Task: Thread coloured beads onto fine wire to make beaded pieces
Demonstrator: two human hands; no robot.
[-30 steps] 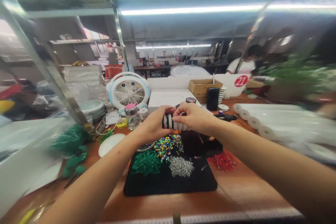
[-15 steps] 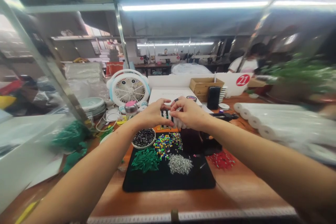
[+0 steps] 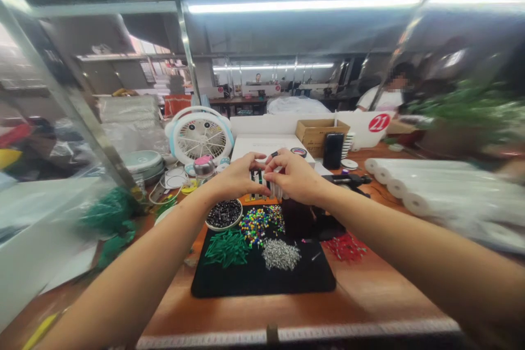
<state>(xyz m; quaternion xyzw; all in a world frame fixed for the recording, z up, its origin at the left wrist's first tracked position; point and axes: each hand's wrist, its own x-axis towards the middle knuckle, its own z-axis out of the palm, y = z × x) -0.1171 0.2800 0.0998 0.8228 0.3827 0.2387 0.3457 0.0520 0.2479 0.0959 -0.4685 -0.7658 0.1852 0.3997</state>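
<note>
Above the far edge of the black mat (image 3: 262, 283), my left hand (image 3: 241, 176) is closed around the left side of a row of slim clear-and-white plastic pieces (image 3: 258, 181) with dark and green parts inside. My right hand (image 3: 296, 179) pinches the right side of the same row, thumb and index finger together near its top. The fingers cover part of it. On the mat below lie green slender pieces (image 3: 227, 248), multicoloured bead-like pieces (image 3: 254, 224) and small silver pieces (image 3: 281, 254). A round dish (image 3: 223, 228) of black pieces stands below my left wrist.
Red small pieces (image 3: 346, 247) lie right of the mat. Behind my hands are a white fan (image 3: 199, 139), a cardboard box (image 3: 320, 135) and a black phone (image 3: 333, 150). Plastic-wrapped white rolls (image 3: 418, 180) lie on the right. A co-worker (image 3: 385, 93) sits beyond the number 21 panel.
The view has shifted very slightly. Both hands keep the same hold on the row of pieces, and the piles on the mat look unchanged.
</note>
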